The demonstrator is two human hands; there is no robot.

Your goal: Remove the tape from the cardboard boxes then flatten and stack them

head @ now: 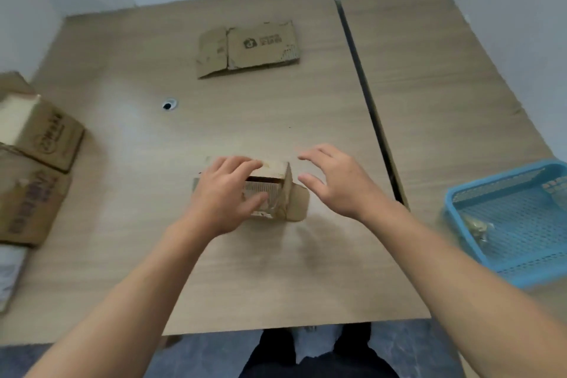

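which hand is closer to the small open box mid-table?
Left. The left hand holds the small box, fingers over its far wall, thumb on the near side. The right hand hovers open just right of its flap, apparently not touching.

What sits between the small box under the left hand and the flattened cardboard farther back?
Only bare wooden tabletop, in the head view, between the small open cardboard box and the flattened cardboard box; the round hole lies leftward.

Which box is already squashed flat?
The flat box at the far middle of the table. It lies like a sheet, while the small box under the left hand and the two boxes at the left edge still stand up.
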